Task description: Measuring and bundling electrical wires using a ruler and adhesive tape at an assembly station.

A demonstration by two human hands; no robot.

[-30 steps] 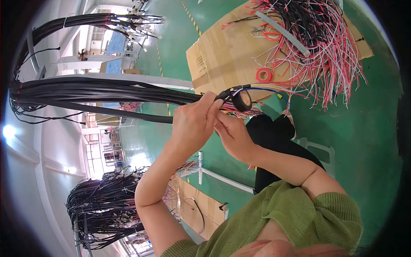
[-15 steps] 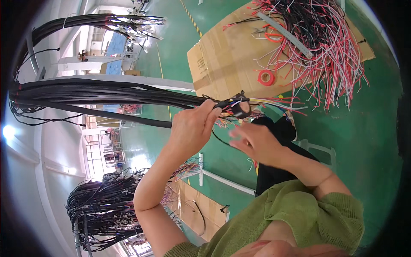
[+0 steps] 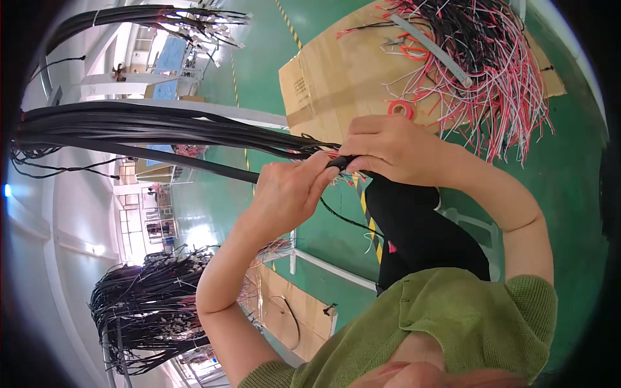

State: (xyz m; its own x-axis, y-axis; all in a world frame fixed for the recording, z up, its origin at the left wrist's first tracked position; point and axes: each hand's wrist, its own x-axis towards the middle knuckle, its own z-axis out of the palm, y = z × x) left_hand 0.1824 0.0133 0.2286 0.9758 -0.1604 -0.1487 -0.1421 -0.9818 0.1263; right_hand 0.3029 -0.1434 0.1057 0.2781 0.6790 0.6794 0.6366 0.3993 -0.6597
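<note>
My left hand (image 3: 284, 194) is closed around a black cable (image 3: 220, 171), thumb and fingers pinching it near its end. Against that grip, my right hand (image 3: 391, 150) is closed over the black-wrapped cable end (image 3: 343, 161), fingers bent round it. The roll of black tape seen there earlier and most of the coloured wire ends are hidden behind the right hand. Just beyond the left hand runs a thick bundle of black cables (image 3: 174, 128), coming in from the left. A thin black twisted cable (image 3: 349, 220) hangs below the hands.
A cardboard sheet (image 3: 323, 77) at the far right bears a heap of red, white and black wires (image 3: 511, 97), a steel ruler (image 3: 433, 52), orange-handled scissors (image 3: 414, 52) and a red tape roll (image 3: 400, 108). Other cable bundles (image 3: 155, 304) hang at the lower left.
My right hand has moved up and left from below the cable onto its end, closing there and covering the black tape roll. The left hand keeps its grip.
</note>
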